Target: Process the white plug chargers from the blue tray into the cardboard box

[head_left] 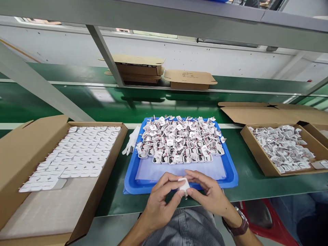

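Between both sets of fingertips, a small white charger housing (183, 184) is held over the front edge of a blue tray (130, 182). Metal parts stick out from its lower end. My left hand (164, 198) pinches it from the left with thumb and forefinger. On the opposite side, the fingers of my right hand (208, 194) are closed round it. Just beyond my hands, the tray carries many white open housings (179, 140) with wires and loose lids, packed in rows on a whitish sheet (179, 171).
To the left is a cardboard box (107, 174) with neat rows of white housings (77, 153). Another open box (258, 157) at the right holds white parts (284, 147). A white glove (132, 140) lies beside the tray. Cardboard boxes (191, 78) stand on the rear shelf; a red chair (271, 218) is lower right.
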`<state>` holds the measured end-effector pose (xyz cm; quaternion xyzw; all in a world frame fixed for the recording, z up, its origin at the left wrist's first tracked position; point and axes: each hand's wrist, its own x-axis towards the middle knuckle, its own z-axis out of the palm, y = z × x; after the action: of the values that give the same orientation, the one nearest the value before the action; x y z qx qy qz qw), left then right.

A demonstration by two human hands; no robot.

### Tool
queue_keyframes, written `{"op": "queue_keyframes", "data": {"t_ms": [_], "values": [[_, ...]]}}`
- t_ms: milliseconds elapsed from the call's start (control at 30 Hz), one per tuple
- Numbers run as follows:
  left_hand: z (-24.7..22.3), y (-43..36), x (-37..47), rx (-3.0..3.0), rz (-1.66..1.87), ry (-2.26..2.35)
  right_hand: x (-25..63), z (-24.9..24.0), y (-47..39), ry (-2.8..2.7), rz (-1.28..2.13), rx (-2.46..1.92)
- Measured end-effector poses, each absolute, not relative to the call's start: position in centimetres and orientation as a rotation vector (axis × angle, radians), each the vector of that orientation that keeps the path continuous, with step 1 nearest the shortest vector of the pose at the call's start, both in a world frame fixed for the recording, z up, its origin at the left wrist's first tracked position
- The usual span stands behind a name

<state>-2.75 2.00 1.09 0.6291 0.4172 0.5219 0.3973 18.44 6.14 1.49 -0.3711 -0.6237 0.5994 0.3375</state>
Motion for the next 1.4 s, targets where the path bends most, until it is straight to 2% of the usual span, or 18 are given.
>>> {"op": "queue_keyframes", "data": {"t_ms": [167, 367, 633, 833, 1133, 1400], "values": [[1.3, 2.3, -2.6, 1.464, 1.324, 1.018, 18.8, 1.7, 6.5, -1.504, 1.756, -0.920], [1.0, 2.2, -1.9, 1.401, 1.324, 1.018, 18.4, 2.3, 6.3, -1.578, 1.571, -1.026], [1.7, 2.5, -2.1, 1.270, 1.162, 0.960, 18.3, 1.7, 7.2, -1.385, 1.648, -1.076], [1.0, 2.4, -1.6, 1.282, 1.173, 1.128, 18.4, 2.3, 6.6, -1.424, 1.587, -1.160], [1.8, 2.4, -1.9, 1.188, 1.246, 0.909, 18.2, 3.3, 6.1, -1.589, 1.409, -1.058], [1.6, 2.4, -1.9, 1.271, 1.204, 0.988, 18.3, 3.4, 5.7, -1.638, 1.372, -1.033]]}}
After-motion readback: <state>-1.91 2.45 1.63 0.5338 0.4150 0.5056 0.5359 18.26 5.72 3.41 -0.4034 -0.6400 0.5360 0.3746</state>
